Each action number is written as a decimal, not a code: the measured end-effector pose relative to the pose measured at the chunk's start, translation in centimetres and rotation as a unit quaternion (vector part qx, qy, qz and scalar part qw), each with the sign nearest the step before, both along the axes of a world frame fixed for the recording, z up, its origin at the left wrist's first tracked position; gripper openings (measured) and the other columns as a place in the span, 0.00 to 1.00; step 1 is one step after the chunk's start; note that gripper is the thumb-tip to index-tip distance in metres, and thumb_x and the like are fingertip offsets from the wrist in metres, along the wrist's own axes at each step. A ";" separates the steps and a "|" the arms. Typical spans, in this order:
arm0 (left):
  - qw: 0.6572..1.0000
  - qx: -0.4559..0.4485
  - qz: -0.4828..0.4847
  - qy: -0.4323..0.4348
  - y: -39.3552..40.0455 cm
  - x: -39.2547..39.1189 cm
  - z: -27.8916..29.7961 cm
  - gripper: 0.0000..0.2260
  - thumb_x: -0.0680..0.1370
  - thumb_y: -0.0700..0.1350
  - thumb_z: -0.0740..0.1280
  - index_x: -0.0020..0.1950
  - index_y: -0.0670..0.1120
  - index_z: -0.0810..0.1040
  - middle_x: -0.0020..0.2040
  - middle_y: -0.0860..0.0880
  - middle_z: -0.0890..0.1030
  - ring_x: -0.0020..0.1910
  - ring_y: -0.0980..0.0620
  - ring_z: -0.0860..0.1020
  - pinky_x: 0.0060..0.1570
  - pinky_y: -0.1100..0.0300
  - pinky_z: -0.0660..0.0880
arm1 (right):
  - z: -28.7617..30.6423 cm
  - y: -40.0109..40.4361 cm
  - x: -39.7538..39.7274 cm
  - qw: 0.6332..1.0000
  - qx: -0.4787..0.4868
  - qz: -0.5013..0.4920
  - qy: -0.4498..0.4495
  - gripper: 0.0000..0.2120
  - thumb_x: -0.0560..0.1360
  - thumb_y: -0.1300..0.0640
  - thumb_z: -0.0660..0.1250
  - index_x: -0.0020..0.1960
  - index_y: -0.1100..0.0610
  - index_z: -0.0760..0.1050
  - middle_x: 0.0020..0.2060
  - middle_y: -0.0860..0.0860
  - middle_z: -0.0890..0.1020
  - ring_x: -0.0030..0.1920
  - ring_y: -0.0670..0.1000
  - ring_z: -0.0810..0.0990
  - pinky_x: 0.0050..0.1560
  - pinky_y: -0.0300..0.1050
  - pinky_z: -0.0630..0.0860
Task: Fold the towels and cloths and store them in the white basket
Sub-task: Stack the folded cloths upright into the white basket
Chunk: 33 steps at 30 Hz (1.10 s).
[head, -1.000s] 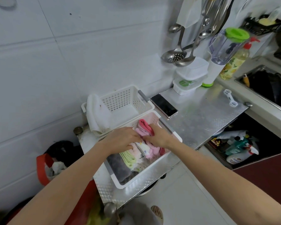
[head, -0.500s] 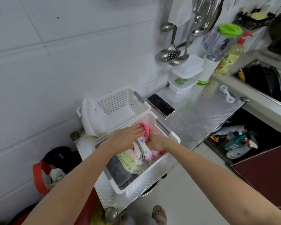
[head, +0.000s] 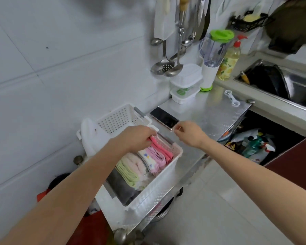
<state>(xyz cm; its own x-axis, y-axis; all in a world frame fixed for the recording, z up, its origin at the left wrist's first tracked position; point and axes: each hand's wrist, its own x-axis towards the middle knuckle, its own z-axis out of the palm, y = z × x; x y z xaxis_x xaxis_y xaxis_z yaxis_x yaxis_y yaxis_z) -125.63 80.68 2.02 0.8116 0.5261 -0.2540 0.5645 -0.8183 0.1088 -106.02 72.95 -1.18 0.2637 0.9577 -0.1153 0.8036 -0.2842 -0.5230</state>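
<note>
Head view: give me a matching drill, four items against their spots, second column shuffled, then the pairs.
Column 1
1. phone
2. grey cloth
3. white towel
4. soap bottle

Column 2
A. draped over the rim of the back basket
B. flat on the steel counter, beyond the front basket
C. upright near the sink, beside the blender
D. nearest end of the folded row in the front basket

Pairs: 1-B, 2-D, 3-A, 4-C

left hand (head: pixel 134 137) curled, right hand (head: pixel 187 132) pinching
</note>
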 end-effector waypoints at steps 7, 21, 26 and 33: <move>0.996 0.012 -0.082 -0.013 -9.0 17.0 1.6 0.16 0.78 0.46 0.60 0.67 0.51 0.72 0.62 0.48 0.77 0.59 0.46 0.76 0.52 0.55 0.72 | 0.2 -12.4 13.5 0.984 0.043 -0.140 -0.102 0.08 0.77 0.54 0.59 0.46 0.56 0.76 0.45 0.57 0.82 0.48 0.61 0.79 0.41 0.48 0.71; 0.916 -0.049 -0.397 -0.016 -44.0 59.9 -1.6 0.15 0.78 0.53 0.62 0.64 0.52 0.74 0.60 0.51 0.78 0.60 0.47 0.75 0.57 0.52 0.73 | -1.2 -59.3 42.4 0.810 -0.102 -0.571 -0.082 0.10 0.75 0.54 0.59 0.49 0.56 0.77 0.50 0.55 0.81 0.51 0.59 0.79 0.45 0.46 0.72; 0.845 -0.045 -0.532 -0.019 -55.3 71.1 -2.0 0.16 0.79 0.52 0.62 0.66 0.50 0.74 0.63 0.51 0.77 0.62 0.48 0.75 0.59 0.54 0.73 | -1.5 -70.4 48.2 0.729 -0.106 -0.672 -0.080 0.09 0.75 0.56 0.59 0.47 0.58 0.75 0.49 0.57 0.81 0.52 0.59 0.79 0.45 0.45 0.72; 0.765 -0.067 -0.641 -0.012 -65.7 84.8 -2.9 0.20 0.80 0.49 0.61 0.71 0.48 0.68 0.66 0.48 0.75 0.65 0.48 0.73 0.64 0.52 0.71 | -2.7 -79.1 55.7 0.618 -0.111 -0.776 -0.057 0.14 0.76 0.56 0.60 0.58 0.60 0.73 0.58 0.59 0.78 0.58 0.60 0.76 0.52 0.48 0.72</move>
